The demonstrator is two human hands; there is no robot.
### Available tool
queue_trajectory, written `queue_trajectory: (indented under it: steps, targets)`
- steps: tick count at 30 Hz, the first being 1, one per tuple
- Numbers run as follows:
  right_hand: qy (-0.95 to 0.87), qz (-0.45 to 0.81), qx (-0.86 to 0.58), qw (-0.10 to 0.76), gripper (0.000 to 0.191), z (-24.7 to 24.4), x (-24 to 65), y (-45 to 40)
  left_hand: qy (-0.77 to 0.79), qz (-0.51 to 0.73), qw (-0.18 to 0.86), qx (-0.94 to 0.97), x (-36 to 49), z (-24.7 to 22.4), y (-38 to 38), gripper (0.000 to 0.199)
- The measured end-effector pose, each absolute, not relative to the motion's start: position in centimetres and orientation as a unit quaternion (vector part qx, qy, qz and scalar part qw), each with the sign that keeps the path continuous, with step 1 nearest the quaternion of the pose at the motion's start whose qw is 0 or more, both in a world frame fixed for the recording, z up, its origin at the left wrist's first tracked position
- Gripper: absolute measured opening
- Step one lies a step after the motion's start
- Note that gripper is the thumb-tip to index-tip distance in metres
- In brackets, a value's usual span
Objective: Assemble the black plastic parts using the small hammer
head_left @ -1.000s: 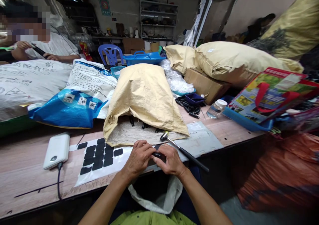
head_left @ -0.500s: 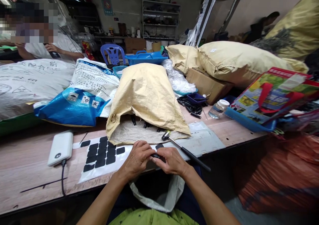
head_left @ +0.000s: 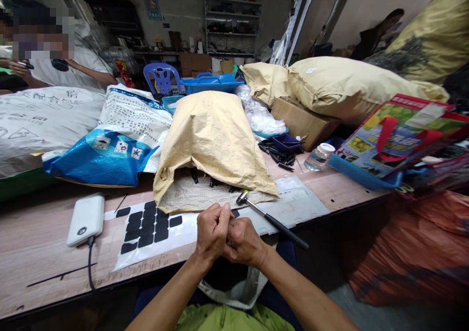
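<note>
Here, hands (head_left: 212, 231) clasped — grip hidden, unclear.

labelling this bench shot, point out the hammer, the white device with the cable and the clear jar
Hammer (head_left: 274, 223): head view, on its black handle.
White device (head_left: 86, 218): head view, middle of its broad face.
Clear jar (head_left: 316, 160): head view, on its body below the white lid.

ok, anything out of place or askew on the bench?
The black-handled metal hammer lies askew, its handle poking past the front edge of the pale wood-grain table, so it might get knocked off.
</note>
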State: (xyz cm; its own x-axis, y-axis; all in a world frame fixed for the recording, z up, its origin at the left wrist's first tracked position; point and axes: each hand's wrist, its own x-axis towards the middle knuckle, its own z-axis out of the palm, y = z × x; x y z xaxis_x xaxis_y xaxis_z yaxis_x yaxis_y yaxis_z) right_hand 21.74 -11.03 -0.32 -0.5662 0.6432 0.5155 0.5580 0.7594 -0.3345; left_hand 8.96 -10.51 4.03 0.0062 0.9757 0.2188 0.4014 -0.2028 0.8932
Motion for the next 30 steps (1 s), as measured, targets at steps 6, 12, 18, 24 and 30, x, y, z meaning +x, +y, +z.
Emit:
queue_trajectory:
  steps: [6,12,18,24,30]
  targets:
    - [-0.867,0.072,-0.325,0.371,0.028,-1.2,21.8,-11.1,0.549,0.450,0.302,0.637,9.3,3.9,-10.7,0.049]
    - [-0.873,0.093,-0.366,0.308,0.022,0.4,22.4,-10.4,0.522,0.411,0.321,0.675,7.8,3.5,-9.2,0.042]
    - [-0.832,0.167,-0.432,0.304,0.025,1.6,24.5,-9.9,0.456,0.290,0.352,0.764,3.5,3.3,-8.2,0.031]
    - [-0.823,0.215,-0.430,0.304,0.015,1.2,25.1,-10.5,0.443,0.291,0.403,0.746,2.7,1.2,-8.8,0.022]
    - [-0.764,0.054,-0.561,0.314,0.032,0.5,29.2,-10.3,0.509,0.300,0.327,0.738,3.0,0.4,-8.3,0.020]
